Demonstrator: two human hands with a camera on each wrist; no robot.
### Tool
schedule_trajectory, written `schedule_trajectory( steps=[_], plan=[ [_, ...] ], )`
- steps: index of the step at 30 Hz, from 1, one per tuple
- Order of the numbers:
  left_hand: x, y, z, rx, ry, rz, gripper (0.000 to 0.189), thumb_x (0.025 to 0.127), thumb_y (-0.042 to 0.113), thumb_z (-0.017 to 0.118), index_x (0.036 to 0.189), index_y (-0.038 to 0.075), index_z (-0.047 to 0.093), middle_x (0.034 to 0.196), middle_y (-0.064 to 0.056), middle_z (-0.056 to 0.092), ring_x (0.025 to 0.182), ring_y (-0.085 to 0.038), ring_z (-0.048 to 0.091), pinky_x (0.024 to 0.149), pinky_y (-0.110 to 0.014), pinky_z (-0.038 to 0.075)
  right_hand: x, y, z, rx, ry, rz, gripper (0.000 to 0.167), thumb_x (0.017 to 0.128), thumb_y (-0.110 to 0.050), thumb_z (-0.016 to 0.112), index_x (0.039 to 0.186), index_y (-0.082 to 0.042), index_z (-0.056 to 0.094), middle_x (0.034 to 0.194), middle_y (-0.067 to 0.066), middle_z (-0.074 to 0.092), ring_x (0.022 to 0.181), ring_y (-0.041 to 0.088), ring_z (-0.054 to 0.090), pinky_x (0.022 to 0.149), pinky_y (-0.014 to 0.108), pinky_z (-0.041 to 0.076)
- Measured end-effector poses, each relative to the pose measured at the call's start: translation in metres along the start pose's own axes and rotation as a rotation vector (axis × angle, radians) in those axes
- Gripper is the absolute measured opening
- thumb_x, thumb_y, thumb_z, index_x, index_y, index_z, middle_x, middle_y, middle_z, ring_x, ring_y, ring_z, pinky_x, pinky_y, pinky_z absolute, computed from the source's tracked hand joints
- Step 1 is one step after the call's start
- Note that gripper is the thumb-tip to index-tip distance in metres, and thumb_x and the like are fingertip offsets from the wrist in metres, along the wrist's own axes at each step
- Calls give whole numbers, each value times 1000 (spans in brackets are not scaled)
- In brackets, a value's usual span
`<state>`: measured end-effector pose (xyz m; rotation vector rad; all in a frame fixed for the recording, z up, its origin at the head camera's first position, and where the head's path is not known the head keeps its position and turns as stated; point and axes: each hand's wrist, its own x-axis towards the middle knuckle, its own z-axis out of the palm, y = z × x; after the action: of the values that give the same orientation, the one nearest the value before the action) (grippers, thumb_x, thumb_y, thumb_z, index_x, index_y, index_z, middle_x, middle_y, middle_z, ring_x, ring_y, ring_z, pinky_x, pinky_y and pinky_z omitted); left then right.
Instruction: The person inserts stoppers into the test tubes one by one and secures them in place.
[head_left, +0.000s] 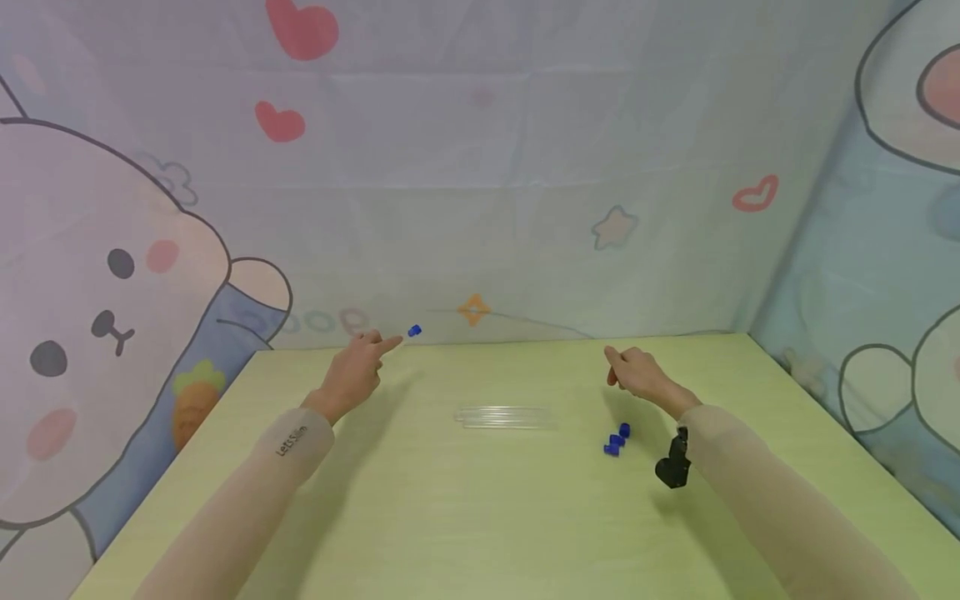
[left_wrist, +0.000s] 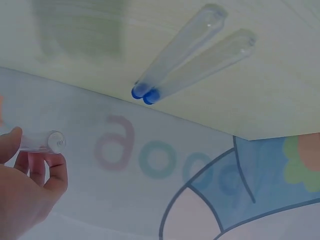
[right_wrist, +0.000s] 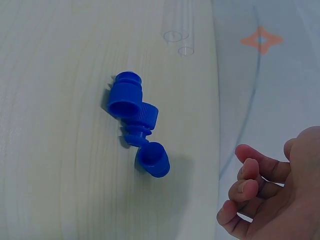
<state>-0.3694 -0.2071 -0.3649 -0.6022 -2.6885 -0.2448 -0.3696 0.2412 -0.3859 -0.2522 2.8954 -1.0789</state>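
Observation:
My left hand [head_left: 354,371] is raised near the table's far edge. It grips a clear test tube [left_wrist: 41,142] between thumb and fingers, the rounded end showing in the left wrist view. A blue cap [head_left: 415,331] shows just past its fingertips in the head view. My right hand [head_left: 637,372] hovers above the table on the right, its fingers loosely curled around nothing. Below it lie three blue ribbed caps [right_wrist: 146,117] in a touching cluster. Uncapped clear tubes [head_left: 504,417] lie side by side mid-table, their round mouths seen in the right wrist view.
Two clear tubes with blue caps [left_wrist: 175,55] lie on the table in the left wrist view; I cannot make them out in the head view. A printed cloth [head_left: 525,183] hangs behind the pale table [head_left: 525,525]. A black device [head_left: 672,467] hangs at the right wrist.

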Motion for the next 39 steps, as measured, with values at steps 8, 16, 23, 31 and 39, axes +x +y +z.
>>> schedule_trajectory(
  steps=[8, 16, 23, 31, 39],
  plan=[
    [-15, -30, -5, -3, -20, -98, 61, 80, -17, 59, 136, 7, 54, 102, -19, 58, 86, -31, 49, 48, -28, 39, 2, 5, 1, 1, 13, 1, 62, 106, -34, 26, 86, 10, 66, 55, 4, 51, 46, 10, 36, 49, 26, 35],
    [-30, -57, -6, -14, -58, -179, 55, 84, -13, 54, 137, 3, 52, 102, -22, 57, 90, -36, 50, 51, -36, 45, 0, 10, 0, -2, 23, -4, 62, 106, -32, 27, 85, 10, 66, 54, 5, 51, 46, 11, 35, 47, 27, 35],
    [-44, -72, -6, -27, -104, -235, 57, 82, -14, 54, 137, 0, 50, 105, -25, 56, 94, -41, 51, 54, -41, 48, 0, 12, 0, -9, 27, -20, 61, 106, -32, 27, 86, 10, 66, 53, 4, 50, 46, 11, 34, 48, 27, 35],
    [-56, -83, -2, -50, -116, -242, 51, 82, -16, 53, 133, -7, 51, 107, -33, 57, 95, -48, 56, 62, -47, 54, -2, 12, -2, -40, 42, -35, 58, 107, -30, 27, 87, 9, 65, 56, 7, 51, 50, 14, 38, 53, 29, 36],
    [-65, -92, 3, -75, -175, -279, 47, 85, -13, 51, 132, -11, 50, 114, -36, 55, 104, -52, 54, 79, -56, 52, -4, 12, -4, -78, 30, -31, 55, 106, -28, 29, 87, 8, 65, 57, 6, 51, 51, 13, 37, 55, 28, 35]
  ],
)
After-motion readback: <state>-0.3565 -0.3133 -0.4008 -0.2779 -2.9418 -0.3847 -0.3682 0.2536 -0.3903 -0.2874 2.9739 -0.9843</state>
